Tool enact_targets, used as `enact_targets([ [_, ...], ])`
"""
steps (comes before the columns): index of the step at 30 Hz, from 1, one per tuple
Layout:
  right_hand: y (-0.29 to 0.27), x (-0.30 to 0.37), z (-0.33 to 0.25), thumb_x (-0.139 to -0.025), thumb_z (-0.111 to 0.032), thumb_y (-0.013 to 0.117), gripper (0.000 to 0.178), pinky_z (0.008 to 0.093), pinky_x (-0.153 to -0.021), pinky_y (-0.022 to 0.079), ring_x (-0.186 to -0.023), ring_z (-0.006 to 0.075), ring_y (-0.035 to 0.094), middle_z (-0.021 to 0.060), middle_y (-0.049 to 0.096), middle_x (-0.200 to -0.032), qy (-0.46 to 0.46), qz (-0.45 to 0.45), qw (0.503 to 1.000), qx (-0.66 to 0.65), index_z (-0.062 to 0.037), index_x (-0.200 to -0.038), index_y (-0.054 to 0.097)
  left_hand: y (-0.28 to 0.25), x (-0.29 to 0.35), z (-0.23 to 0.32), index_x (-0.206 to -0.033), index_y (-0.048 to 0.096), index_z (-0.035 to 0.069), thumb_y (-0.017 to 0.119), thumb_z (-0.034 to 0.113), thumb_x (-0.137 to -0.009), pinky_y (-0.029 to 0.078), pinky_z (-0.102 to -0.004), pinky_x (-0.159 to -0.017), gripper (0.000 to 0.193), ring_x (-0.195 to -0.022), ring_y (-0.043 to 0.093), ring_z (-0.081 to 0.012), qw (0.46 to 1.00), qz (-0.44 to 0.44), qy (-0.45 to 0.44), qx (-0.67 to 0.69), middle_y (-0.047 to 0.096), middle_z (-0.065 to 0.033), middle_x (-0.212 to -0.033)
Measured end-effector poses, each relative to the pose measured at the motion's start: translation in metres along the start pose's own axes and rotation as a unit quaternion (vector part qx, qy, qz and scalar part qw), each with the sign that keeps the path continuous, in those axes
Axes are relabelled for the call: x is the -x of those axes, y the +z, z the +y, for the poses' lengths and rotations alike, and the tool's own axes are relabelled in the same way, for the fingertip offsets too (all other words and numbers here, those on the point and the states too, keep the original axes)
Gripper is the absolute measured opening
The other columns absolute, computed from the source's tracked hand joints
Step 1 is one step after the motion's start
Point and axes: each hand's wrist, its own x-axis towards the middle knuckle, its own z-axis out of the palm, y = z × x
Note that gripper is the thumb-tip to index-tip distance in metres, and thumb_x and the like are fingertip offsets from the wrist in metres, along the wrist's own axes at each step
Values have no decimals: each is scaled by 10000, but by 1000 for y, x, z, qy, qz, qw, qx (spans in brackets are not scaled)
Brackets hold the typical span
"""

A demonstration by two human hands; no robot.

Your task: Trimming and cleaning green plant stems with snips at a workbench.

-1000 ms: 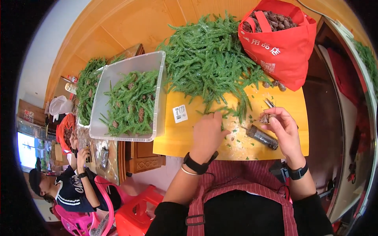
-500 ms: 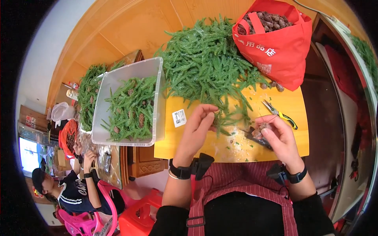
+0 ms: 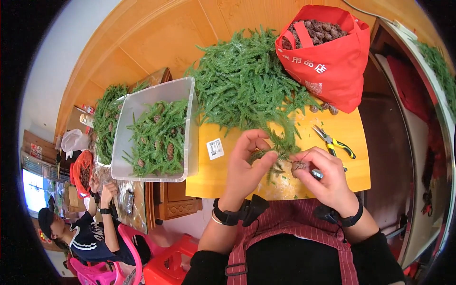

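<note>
My left hand (image 3: pixel 247 166) is closed on an artificial green pine sprig (image 3: pixel 285 141), pinching it low on its stem. Close beside it, my right hand (image 3: pixel 325 175) grips a small brown pine cone (image 3: pixel 299 167) between thumb and fingers. Cone and sprig meet or nearly meet between the hands; the exact contact is hidden by the fingers. Pliers (image 3: pixel 335 142) with yellow-and-black handles lie on the yellow tabletop (image 3: pixel 354 175) just beyond my right hand. Partly covered by that hand is a dark object with a teal glint, its kind unclear.
A heap of green sprigs (image 3: pixel 242 80) covers the table's far side. The red bag (image 3: pixel 327 71) of pine cones stands at the far right, loose cones (image 3: pixel 327 108) below it. To the left is a clear bin (image 3: pixel 190 142) of cone-trimmed sprigs. A co-worker (image 3: pixel 90 232) sits farther left.
My hands have come closer together, bringing the sprig and the pine cone side by side. My right hand moved left; the sprig now points more upright. The view has shifted slightly.
</note>
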Motion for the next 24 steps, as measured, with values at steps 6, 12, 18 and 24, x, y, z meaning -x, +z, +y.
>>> enact_targets([
  [6, 0, 3, -6, -678, 6, 607, 222, 255, -571, 448, -620, 187, 563, 96, 563, -760, -51, 51, 997, 42, 17, -898, 577, 10, -2, -2, -1020, 464, 35, 613, -6, -726, 393, -213, -725, 333, -793, 487, -79, 998, 1, 53, 23, 500, 2, -823],
  [12, -6, 8, -6, -623, -6, 637, 263, 287, -630, 492, -714, 226, 607, 147, 593, -863, -208, 85, 971, 83, 16, -878, 576, 19, -9, 1, -987, 450, 43, 593, -24, -727, 386, -201, -704, 304, -817, 457, -75, 995, -19, 98, 21, 471, 3, -875],
  [18, -7, 12, -12, -614, -22, 640, 239, 294, -651, 500, -776, 234, 622, 229, 542, -1098, -177, 118, 969, 125, 14, -844, 585, 29, -9, 9, -1004, 480, 24, 601, -29, -748, 394, -233, -799, 288, -881, 486, -107, 993, -17, 79, 82, 506, -20, -912],
  [24, -12, 7, -14, -630, -17, 652, 259, 306, -707, 494, -811, 248, 616, 192, 539, -1121, -158, 133, 961, 182, 16, -884, 616, 31, -7, 16, -990, 491, 24, 590, -37, -757, 442, -225, -749, 260, -900, 492, -110, 985, -45, 50, 159, 475, -26, -1009],
])
